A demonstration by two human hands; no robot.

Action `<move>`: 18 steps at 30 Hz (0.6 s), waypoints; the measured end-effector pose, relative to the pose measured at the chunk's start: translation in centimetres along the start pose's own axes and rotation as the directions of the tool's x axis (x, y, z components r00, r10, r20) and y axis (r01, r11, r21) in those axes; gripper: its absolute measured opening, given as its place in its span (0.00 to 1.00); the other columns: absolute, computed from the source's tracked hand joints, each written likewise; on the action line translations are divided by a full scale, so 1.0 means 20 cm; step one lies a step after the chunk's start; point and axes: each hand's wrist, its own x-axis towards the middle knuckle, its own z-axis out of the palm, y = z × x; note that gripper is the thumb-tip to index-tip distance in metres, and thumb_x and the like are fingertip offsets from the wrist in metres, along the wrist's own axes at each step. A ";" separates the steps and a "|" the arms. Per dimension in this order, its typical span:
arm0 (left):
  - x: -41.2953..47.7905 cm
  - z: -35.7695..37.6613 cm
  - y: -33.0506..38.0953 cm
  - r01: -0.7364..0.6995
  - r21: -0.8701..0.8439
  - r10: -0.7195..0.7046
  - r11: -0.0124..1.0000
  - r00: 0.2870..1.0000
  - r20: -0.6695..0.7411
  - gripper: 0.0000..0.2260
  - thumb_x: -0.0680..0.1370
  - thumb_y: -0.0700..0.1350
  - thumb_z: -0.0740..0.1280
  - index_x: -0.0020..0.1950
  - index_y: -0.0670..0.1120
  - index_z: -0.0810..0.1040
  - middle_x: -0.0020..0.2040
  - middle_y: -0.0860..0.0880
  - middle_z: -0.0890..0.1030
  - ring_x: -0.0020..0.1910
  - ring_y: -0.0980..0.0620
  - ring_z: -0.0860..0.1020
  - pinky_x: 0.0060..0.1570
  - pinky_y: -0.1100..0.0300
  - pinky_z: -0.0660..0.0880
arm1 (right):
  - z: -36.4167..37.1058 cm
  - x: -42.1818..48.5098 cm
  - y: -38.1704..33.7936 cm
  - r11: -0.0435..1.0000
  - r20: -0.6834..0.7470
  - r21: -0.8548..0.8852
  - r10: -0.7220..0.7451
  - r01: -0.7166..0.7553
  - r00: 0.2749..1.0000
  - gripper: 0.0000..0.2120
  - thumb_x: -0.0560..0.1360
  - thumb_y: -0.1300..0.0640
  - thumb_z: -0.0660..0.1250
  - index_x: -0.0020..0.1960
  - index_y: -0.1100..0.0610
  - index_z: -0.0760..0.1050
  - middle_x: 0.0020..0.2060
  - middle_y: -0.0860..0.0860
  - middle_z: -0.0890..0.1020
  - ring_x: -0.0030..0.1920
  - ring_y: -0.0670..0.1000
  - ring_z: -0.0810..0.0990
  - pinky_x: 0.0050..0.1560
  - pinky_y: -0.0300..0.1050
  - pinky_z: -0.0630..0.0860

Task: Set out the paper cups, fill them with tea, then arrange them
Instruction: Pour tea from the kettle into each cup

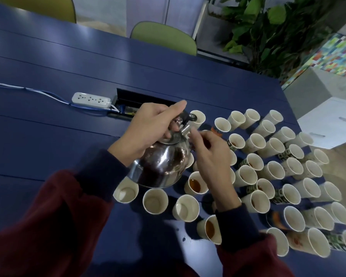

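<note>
Standing clustered on the right half of the blue counter, the paper cups are mostly empty; a few hold amber tea; over their near-left edge tilts a steel kettle, gripped at its top by the left hand; the right hand hovers beside the spout, fingers bent and blurred, so whether it holds anything cannot be told; a white power strip lies farther left.

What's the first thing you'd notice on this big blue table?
The shiny metal kettle in the middle, gripped at the top by the left hand, with the right hand close beside it. Then the crowd of paper cups covering the right side of the blue table; a few, like the nearby cup, hold brown tea.
</note>
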 end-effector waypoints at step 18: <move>-0.32 0.19 -0.23 -0.007 -0.025 0.005 1.000 0.997 -0.076 0.06 0.81 0.44 0.67 0.46 0.43 0.79 0.37 0.44 0.84 0.37 0.46 0.83 0.46 0.52 0.80 | -0.58 -0.26 -0.05 0.975 0.189 0.205 0.050 -0.089 0.981 0.09 0.81 0.55 0.64 0.46 0.57 0.81 0.35 0.52 0.79 0.38 0.53 0.77 0.47 0.52 0.73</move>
